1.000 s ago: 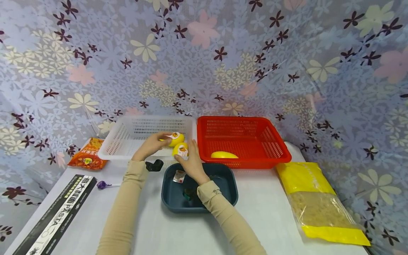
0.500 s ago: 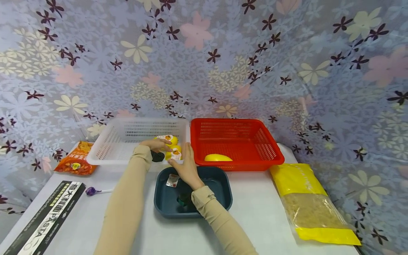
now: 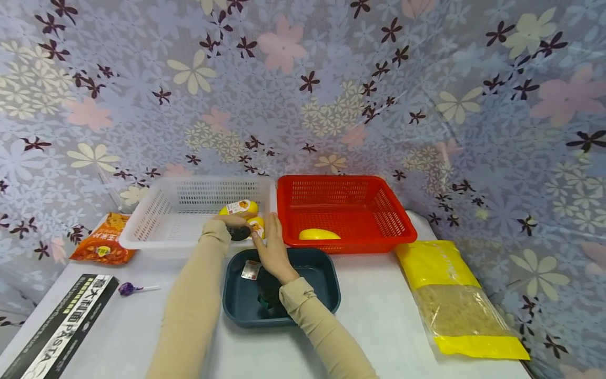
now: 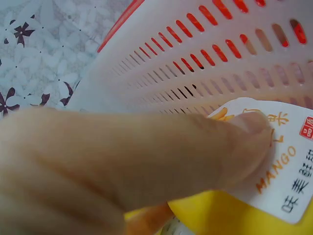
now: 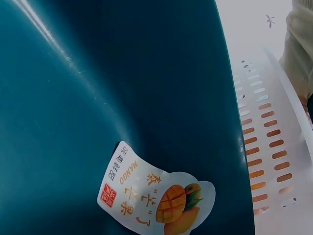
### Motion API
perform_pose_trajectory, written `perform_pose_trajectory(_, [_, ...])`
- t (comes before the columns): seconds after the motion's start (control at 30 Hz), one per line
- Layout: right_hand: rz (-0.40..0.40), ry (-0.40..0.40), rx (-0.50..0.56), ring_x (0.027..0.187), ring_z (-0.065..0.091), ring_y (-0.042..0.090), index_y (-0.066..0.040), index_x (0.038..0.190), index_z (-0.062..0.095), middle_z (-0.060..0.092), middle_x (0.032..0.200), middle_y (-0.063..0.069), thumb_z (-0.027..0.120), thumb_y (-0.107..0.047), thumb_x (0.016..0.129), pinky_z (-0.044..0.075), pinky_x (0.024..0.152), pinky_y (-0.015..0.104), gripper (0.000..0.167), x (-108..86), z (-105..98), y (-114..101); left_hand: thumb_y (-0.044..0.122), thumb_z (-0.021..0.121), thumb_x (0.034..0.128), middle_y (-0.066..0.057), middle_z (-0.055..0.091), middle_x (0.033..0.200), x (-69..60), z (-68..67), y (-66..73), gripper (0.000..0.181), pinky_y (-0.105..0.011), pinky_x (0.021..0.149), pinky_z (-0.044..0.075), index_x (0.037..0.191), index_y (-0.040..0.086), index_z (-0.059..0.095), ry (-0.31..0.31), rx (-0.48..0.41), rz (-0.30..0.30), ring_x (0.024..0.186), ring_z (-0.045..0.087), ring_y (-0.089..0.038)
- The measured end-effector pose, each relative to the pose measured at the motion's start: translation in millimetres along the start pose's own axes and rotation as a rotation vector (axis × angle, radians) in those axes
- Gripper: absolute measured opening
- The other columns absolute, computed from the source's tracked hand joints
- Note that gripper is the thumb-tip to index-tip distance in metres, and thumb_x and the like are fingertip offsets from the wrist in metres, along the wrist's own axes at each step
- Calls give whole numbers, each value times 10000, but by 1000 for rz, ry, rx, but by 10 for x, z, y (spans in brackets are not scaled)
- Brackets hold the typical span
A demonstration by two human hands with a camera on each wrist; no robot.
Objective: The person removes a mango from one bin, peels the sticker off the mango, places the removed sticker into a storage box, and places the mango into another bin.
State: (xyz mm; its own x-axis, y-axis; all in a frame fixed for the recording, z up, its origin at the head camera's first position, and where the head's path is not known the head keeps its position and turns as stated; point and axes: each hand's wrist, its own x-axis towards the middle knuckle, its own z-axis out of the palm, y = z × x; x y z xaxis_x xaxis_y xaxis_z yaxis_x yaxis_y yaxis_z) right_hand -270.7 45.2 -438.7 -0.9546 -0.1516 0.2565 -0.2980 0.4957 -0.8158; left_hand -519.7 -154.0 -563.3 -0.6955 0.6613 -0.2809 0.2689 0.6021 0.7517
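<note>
In the white basket (image 3: 163, 202) two yellow mangoes lie at the right end. My left hand (image 3: 232, 220) grips the nearer mango (image 3: 256, 225); in the left wrist view a finger (image 4: 210, 147) presses on its white label (image 4: 293, 166), a second finger showing below. The other mango (image 3: 240, 208) lies behind the hand. With fingers straight, my right hand (image 3: 273, 252) rests along the basket's right wall, its thumb at the nearer mango. A loose mango label (image 3: 251, 270), also in the right wrist view (image 5: 142, 188), lies in the dark teal bin (image 3: 232, 310).
At the right stands a red basket (image 3: 345, 243) with a yellow mango (image 3: 319, 234) inside. A yellow bag (image 3: 466, 310) lies right of it. Leftward are an orange snack bag (image 3: 106, 242), a purple lollipop (image 3: 127, 288) and a long pasta box (image 3: 61, 326).
My left hand has left the rear mango and closed on the nearer one. My right hand has shifted from holding the nearer mango to the basket wall. The view has turned slightly right.
</note>
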Motion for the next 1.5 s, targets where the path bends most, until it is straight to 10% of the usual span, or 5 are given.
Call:
perform_pose_trajectory(0.13, [0, -6, 6, 1466, 226, 377, 29, 1534, 120, 90, 1612, 203, 464, -275, 1012, 248, 1172, 542, 695, -4, 14, -17, 342, 669, 852, -74, 191, 1624, -13, -15, -81, 801, -469, 1153, 286, 1540, 239, 272, 30, -48, -37, 1488, 176, -285])
perform_pose_trajectory(0.43, [40, -5, 0, 1461, 247, 370, 24, 1536, 119, 98, 1615, 192, 489, -264, 998, 260, 1172, 524, 713, -3, 16, -22, 237, 659, 841, -237, 76, 1607, -1308, 73, 1644, 880, -571, 1164, 242, 1550, 65, 166, 32, -110, -157, 1446, 202, -449])
perform_pose_trajectory(0.5, [45, -1, 5, 1461, 243, 370, 18, 1537, 120, 98, 1616, 188, 488, -265, 997, 256, 1172, 530, 713, 2, 9, -10, 216, 615, 879, -260, 32, 1602, -1436, 62, 1792, 854, -615, 1145, 241, 1551, 46, 117, 54, -122, -146, 1445, 158, -487])
perform_pose_trajectory(1.1, [29, -10, 23, 1483, 184, 351, 27, 1534, 125, 87, 1614, 192, 492, -267, 999, 217, 1196, 507, 712, 7, -9, -15, 84, 598, 936, -186, 101, 1596, -1911, 263, 1969, 734, -628, 1029, 396, 1550, 227, 222, 483, -601, 55, 1285, 394, -435])
perform_pose_trajectory(1.5, [12, -23, 31, 1469, 198, 379, 47, 1524, 139, 89, 1605, 214, 493, -237, 993, 215, 1191, 529, 698, 18, -22, -7, -18, 623, 871, -180, 186, 1548, -2387, 757, 2271, 728, -219, 766, 536, 1509, 88, 290, 670, -570, 232, 1111, 424, -303])
